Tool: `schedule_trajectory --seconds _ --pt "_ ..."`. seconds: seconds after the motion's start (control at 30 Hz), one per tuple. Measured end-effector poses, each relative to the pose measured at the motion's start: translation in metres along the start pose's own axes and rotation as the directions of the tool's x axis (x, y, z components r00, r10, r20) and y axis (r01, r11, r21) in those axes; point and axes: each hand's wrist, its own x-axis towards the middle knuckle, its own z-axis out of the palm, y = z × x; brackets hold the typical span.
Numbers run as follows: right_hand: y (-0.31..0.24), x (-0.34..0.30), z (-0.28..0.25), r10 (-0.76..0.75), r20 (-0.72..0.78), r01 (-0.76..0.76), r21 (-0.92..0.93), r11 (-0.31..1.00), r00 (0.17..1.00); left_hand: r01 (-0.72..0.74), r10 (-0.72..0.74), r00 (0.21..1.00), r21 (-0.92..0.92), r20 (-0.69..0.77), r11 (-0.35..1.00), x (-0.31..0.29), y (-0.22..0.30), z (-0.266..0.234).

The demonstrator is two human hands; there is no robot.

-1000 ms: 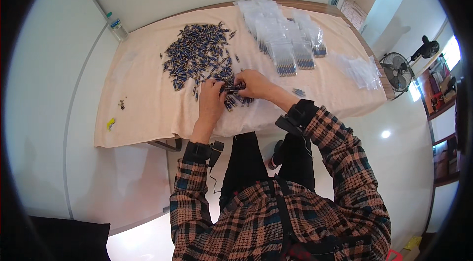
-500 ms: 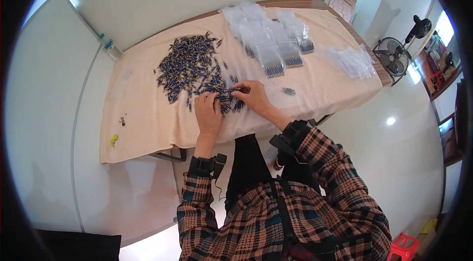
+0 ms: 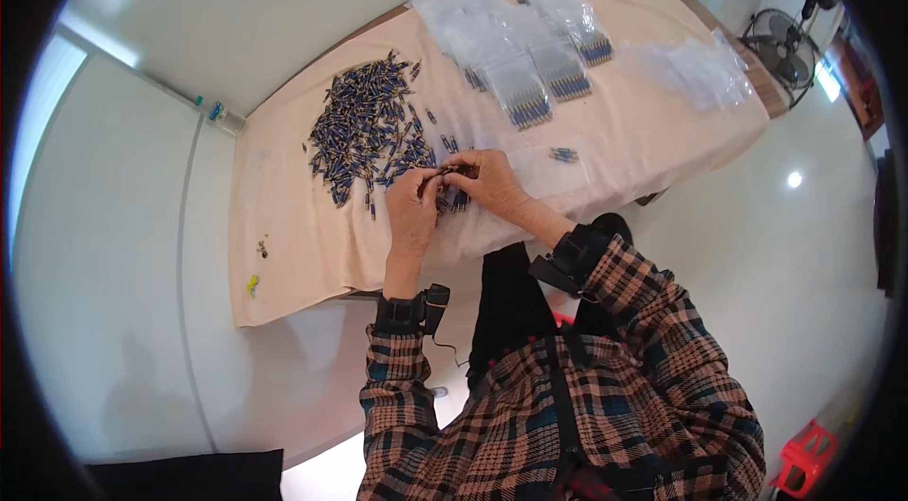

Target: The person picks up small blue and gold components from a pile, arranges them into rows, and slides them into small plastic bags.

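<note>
My left hand [image 3: 412, 208] and my right hand [image 3: 492, 185] meet at the near edge of a large heap of small blue-and-gold cylindrical pieces [image 3: 357, 127]. Fingertips of both hands are pinched together around one or more of these pieces; the exact number is hidden. More pieces lie under and between the hands. To the right of my right hand, a few pieces [image 3: 565, 155] lie grouped on a clear plastic bag [image 3: 553, 181]. Farther back are several clear bags [image 3: 501, 56] with rows of the same pieces at their near ends.
A peach cloth [image 3: 284, 217] covers the wooden table. Loose clear bags [image 3: 695, 75] lie at its right side. A yellow scrap [image 3: 253, 285] and small bits [image 3: 263, 247] sit on the left. A clear bottle [image 3: 227, 119] stands by the wall; a black fan [image 3: 783, 42] and red stool [image 3: 806, 456] are beyond.
My hands have drawn together, the left fingertips coming up to meet the right ones over the pieces. The whole view has shifted and tilted a little.
</note>
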Motion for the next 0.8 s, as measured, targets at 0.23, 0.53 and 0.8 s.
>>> schedule_trajectory --seconds 0.23,0.53,0.8 --pt "0.008 -0.001 0.003 -0.053 -0.007 0.053 0.145 0.988 0.999 0.234 -0.224 0.963 -0.056 0.147 0.971 -0.005 -0.012 -0.006" --pt "0.012 0.004 0.008 0.034 0.072 -0.051 0.247 0.968 0.997 0.349 -0.32 0.937 -0.407 0.139 0.845 -0.01 -0.011 -0.012" --pt "0.007 0.003 0.003 0.09 0.116 -0.115 0.229 0.967 0.989 0.33 -0.311 0.943 -0.428 0.117 0.841 -0.017 -0.009 -0.009"
